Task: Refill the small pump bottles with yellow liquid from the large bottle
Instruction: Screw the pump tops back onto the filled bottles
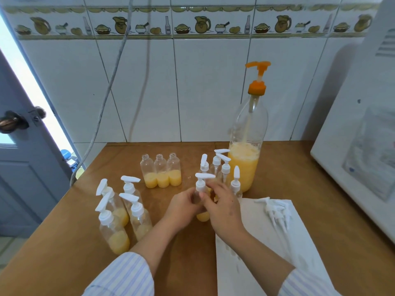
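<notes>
Gripping one small pump bottle with left hand and right hand fingers closed; capped bottles and large bottle crowding just beyond, bare bench nearer.

no text reads clearly anywhere; the painted bottles in the wall tile border carry small marks too blurred to read.

White appliance right; door knob left; tiled wall behind.
</notes>
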